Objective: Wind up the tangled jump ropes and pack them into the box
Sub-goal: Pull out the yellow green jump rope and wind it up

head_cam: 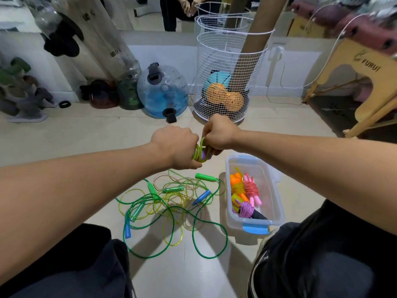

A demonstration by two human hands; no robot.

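Note:
Both hands are raised over the floor and meet on one light green jump rope (201, 152) wound into a small bundle around purple handles. My left hand (175, 147) grips the bundle from the left. My right hand (217, 133) pinches its loops from the right. Below lies a tangled pile of green and yellow ropes (171, 208) with green and blue handles. To the right stands a clear plastic box (277, 203) with a blue latch, holding wound orange, pink and purple ropes (245, 194).
A white wire basket (253, 67) with balls stands just beyond my hands, a blue water jug (163, 91) to its left. A wooden stool (365, 82) is at the right. My knees in dark trousers frame the pile at the bottom.

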